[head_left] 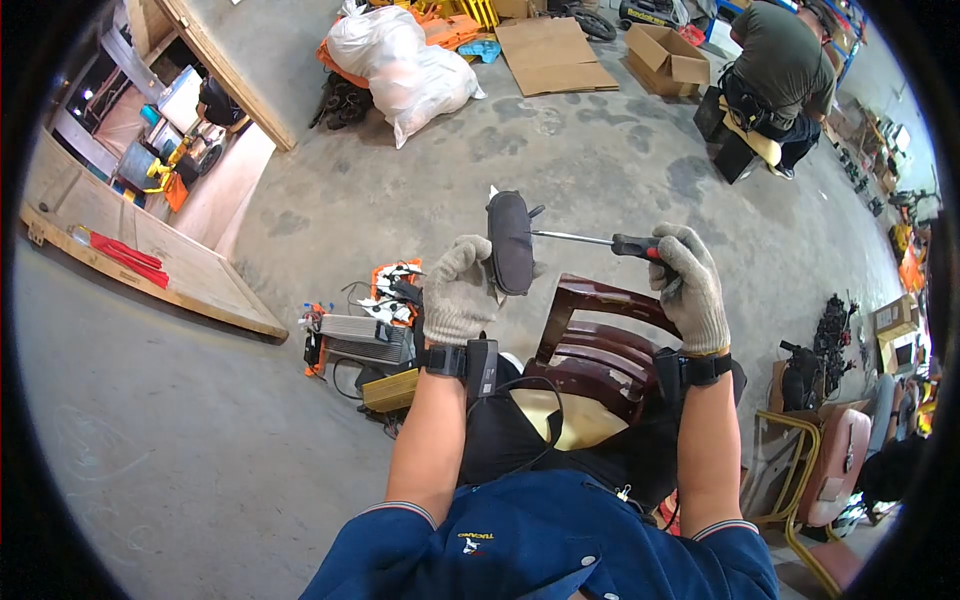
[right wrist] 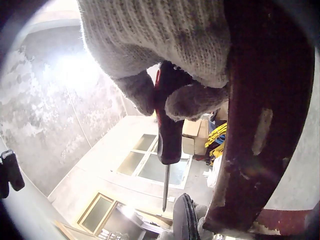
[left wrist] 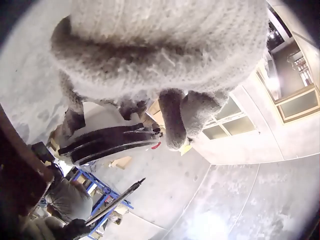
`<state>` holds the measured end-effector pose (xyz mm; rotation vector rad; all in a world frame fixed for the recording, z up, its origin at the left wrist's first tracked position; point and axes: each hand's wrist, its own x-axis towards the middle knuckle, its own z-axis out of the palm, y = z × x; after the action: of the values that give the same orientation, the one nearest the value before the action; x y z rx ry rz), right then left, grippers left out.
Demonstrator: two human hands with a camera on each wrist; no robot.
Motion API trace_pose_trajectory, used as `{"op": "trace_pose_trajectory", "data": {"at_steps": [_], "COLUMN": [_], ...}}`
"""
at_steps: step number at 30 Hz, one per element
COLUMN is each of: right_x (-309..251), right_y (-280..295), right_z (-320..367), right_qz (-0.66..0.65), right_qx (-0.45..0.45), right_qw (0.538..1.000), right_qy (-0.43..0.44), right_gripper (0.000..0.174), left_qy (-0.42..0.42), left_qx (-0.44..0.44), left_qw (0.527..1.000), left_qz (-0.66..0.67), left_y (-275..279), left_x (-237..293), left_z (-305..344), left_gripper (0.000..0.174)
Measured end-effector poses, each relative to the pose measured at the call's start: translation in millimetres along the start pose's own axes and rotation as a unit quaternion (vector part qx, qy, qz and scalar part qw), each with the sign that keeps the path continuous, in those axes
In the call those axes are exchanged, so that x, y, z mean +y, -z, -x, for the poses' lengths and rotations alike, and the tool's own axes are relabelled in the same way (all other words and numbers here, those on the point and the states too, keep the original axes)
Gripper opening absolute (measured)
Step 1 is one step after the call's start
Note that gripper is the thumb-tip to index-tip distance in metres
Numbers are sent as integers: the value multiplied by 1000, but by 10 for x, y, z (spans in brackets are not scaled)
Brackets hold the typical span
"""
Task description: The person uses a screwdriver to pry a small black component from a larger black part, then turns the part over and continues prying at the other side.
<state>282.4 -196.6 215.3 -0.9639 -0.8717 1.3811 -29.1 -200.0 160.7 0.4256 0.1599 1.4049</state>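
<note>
My gloved left hand [head_left: 458, 290] grips a dark, elongated oval part [head_left: 512, 245] by its left side and holds it up above the floor. The left wrist view shows that the part has a pale shell and a black ridged face [left wrist: 110, 142]. In my gloved right hand [head_left: 692, 290] is a screwdriver [head_left: 632, 247], held by its black and red handle with the thumb and fingers around it. Its metal shaft points left at the part, and the tip overlaps the part's edge in the head view. The right wrist view shows the tip apart from the part.
A dark red wooden chair [head_left: 610, 350] stands just below the hands. Left of it lie a finned metal block [head_left: 362, 338] and orange and white parts. A white plastic bag [head_left: 400, 70], flat cardboard [head_left: 555, 55] and a person [head_left: 785, 70] sitting are farther off.
</note>
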Motion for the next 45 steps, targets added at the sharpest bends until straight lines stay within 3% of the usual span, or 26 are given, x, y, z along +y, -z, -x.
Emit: {"op": "trace_pose_trajectory", "data": {"at_steps": [4, 9, 16, 22, 24, 27, 33, 43, 45], "right_x": [-8, -12, -23, -47, -48, -47, -43, -37, -35], "right_y": [-8, -4, -29, -48, -49, -61, -92, -93, -96], "right_z": [3, 0, 23, 36, 40, 41, 56, 54, 56], "right_qz": [5, 7, 18, 58, 65, 73, 102, 112, 113], "right_qx": [-2, -4, -10, -22, -28, -23, -29, -44, -42], "right_qw": [1000, 1000, 1000, 998, 997, 997, 994, 993, 993], "right_qy": [0, -5, -6, -4, -4, -7, 8, 16, 16], "right_gripper": [29, 29, 28, 27, 27, 28, 31, 32, 32], "left_qy": [13, -17, 5, -14, -20, -16, -7, 12, -27], "left_qx": [-7, 61, 56, 109, 153, 155, 162, 185, 173], "left_qw": [999, 998, 998, 971, 922, 897, 927, 916, 915], "left_qz": [31, -25, -14, -211, -356, -413, -339, -357, -364], "left_y": [99, -89, 15, -91, -44, -20, -92, -34, -76], "left_x": [-31, -27, -13, 23, 42, 74, 43, -23, -52], "left_z": [-33, -12, -80, -190, -285, -395, -491, -590, -598], "left_gripper": [16, 19, 18, 13, 12, 14, 15, 15, 15]}}
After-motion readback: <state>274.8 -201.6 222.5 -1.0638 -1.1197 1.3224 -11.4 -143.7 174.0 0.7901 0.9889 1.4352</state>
